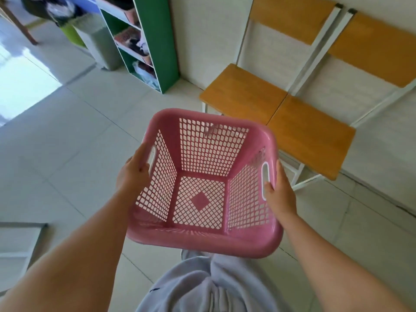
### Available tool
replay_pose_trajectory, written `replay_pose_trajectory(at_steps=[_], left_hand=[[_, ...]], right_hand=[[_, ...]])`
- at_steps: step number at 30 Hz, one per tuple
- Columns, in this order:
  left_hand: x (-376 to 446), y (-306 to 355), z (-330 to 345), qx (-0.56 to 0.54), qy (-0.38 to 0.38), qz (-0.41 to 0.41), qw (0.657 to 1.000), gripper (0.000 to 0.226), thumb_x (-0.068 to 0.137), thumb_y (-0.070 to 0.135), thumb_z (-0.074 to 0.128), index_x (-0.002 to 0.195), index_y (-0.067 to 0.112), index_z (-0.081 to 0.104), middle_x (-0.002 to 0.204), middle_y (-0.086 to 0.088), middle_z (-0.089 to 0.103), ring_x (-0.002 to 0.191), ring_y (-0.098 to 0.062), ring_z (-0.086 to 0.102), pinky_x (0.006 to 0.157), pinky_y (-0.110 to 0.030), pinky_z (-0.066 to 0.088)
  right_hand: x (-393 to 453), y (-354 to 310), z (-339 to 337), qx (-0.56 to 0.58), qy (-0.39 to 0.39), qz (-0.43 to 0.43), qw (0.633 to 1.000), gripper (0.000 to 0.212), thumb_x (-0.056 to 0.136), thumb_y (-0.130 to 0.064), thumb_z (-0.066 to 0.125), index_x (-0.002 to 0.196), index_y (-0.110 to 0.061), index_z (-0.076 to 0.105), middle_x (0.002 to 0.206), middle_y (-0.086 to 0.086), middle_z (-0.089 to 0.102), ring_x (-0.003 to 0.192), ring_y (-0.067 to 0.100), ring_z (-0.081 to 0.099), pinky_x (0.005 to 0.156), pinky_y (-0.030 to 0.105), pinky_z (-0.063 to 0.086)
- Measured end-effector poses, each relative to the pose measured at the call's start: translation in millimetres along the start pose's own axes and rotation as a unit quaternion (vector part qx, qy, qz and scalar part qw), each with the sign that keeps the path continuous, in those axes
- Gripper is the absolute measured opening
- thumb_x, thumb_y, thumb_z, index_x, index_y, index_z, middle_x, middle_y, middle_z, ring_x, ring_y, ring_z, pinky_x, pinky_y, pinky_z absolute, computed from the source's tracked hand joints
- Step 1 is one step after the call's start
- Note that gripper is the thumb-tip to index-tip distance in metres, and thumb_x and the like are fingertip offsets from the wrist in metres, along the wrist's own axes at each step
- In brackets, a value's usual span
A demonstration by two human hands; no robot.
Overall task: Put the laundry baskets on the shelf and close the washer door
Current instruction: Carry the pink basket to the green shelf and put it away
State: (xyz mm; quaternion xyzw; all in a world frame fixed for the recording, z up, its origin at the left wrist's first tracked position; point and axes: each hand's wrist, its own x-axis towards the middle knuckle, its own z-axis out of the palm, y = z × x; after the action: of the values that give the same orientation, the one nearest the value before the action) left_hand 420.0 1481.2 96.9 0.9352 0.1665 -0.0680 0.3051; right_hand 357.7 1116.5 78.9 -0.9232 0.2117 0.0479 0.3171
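Observation:
An empty pink plastic laundry basket [203, 240] with mesh walls is held in the air in front of me, above the tiled floor. My left hand [134, 174] grips its left rim at the handle slot. My right hand [280, 192] grips the right rim at the other handle slot. A green shelf unit [155, 41] with white shelves stands at the far upper left against the wall; baskets with clothes sit on its shelves. No washer is in view.
Two wooden folding chairs [281, 102] with white frames stand against the wall just beyond the basket on the right. A grey bin [99, 41] stands left of the green shelf. A white framed object [20, 246] lies at the lower left.

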Motion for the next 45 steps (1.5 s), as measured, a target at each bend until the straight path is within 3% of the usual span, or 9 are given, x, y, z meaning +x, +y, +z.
replay_pose_trajectory(at_steps=[3,12,14,16,22,28,33,39,45], left_hand=[[36.4,-10.2,-18.1,-0.014,0.016,-0.016,1.000,0.063,0.093,0.020,0.047,0.140,0.057,0.027,0.135,-0.004,0.057,0.104,-0.031,0.061,0.080,-0.038,0.050],[176.2,-12.4,-64.1,-0.012,0.062,-0.067,0.996,0.070,0.089,0.013,0.049,0.141,0.054,0.028,0.133,-0.008,0.059,0.109,-0.034,0.060,0.080,-0.037,0.044],[208.8,-11.6,-71.9,-0.016,0.065,-0.087,0.994,0.069,0.090,0.015,0.048,0.141,0.055,0.027,0.131,-0.008,0.059,0.103,-0.032,0.061,0.075,-0.035,0.042],[243.4,-7.9,-79.6,-0.026,0.069,-0.097,0.993,0.068,0.091,0.015,0.047,0.141,0.056,0.026,0.132,-0.006,0.059,0.095,-0.027,0.060,0.072,-0.034,0.041],[343.5,-0.7,-102.0,-0.020,0.071,-0.102,0.992,0.065,0.092,0.016,0.047,0.143,0.051,0.028,0.135,-0.007,0.057,0.105,-0.033,0.060,0.074,-0.035,0.041],[473.4,5.6,-120.7,-0.016,0.024,-0.051,0.998,0.065,0.091,0.014,0.051,0.144,0.047,0.031,0.130,-0.010,0.060,0.103,-0.034,0.061,0.074,-0.034,0.042],[575.7,22.6,-132.7,0.001,-0.026,-0.010,1.000,0.066,0.089,0.013,0.051,0.143,0.046,0.033,0.133,-0.009,0.058,0.105,-0.036,0.060,0.078,-0.038,0.046],[667.9,56.8,-116.2,0.011,-0.067,0.037,0.997,0.065,0.089,0.009,0.050,0.142,0.044,0.036,0.130,-0.011,0.059,0.104,-0.036,0.059,0.078,-0.037,0.045],[740.1,90.3,-82.9,0.027,-0.094,0.043,0.994,0.066,0.088,0.007,0.050,0.141,0.044,0.037,0.124,-0.011,0.062,0.096,-0.031,0.059,0.074,-0.034,0.042]], right_hand=[[33.1,-41.4,18.6,0.005,-0.007,-0.025,1.000,0.069,0.099,-0.025,0.045,0.151,-0.038,0.001,0.156,0.001,0.029,0.127,0.029,0.052,0.088,0.042,0.053],[179.7,-163.9,74.2,-0.016,-0.057,-0.066,0.996,0.068,0.100,-0.024,0.043,0.153,-0.034,0.000,0.158,0.004,0.026,0.126,0.030,0.052,0.082,0.040,0.055],[213.3,-186.3,83.8,-0.015,-0.068,-0.075,0.995,0.067,0.100,-0.027,0.042,0.152,-0.035,0.000,0.157,0.005,0.027,0.116,0.027,0.059,0.066,0.031,0.057],[246.2,-210.3,91.4,-0.024,-0.075,-0.090,0.993,0.067,0.101,-0.028,0.042,0.153,-0.035,0.000,0.156,0.006,0.029,0.094,0.015,0.060,0.049,0.015,0.045],[316.7,-276.8,117.6,-0.025,-0.080,-0.075,0.994,0.065,0.101,-0.031,0.042,0.153,-0.034,0.002,0.151,0.007,0.036,0.073,0.002,0.045,0.045,0.010,0.034],[370.9,-334.4,154.1,-0.007,-0.035,-0.017,0.999,0.067,0.100,-0.028,0.044,0.152,-0.036,0.002,0.156,0.005,0.029,0.105,0.023,0.061,0.051,0.013,0.042],[400.3,-375.6,174.0,-0.017,0.032,0.035,0.999,0.068,0.099,-0.027,0.048,0.153,-0.033,0.007,0.156,0.004,0.030,0.126,0.030,0.052,0.078,0.033,0.053],[448.7,-393.4,189.6,-0.007,0.062,0.092,0.994,0.068,0.098,-0.022,0.049,0.153,-0.029,0.011,0.157,0.004,0.028,0.128,0.029,0.050,0.075,0.027,0.049],[517.9,-398.6,206.4,0.038,0.070,0.154,0.985,0.069,0.096,-0.013,0.051,0.153,-0.027,0.014,0.158,0.002,0.028,0.135,0.030,0.043,0.094,0.041,0.050]])
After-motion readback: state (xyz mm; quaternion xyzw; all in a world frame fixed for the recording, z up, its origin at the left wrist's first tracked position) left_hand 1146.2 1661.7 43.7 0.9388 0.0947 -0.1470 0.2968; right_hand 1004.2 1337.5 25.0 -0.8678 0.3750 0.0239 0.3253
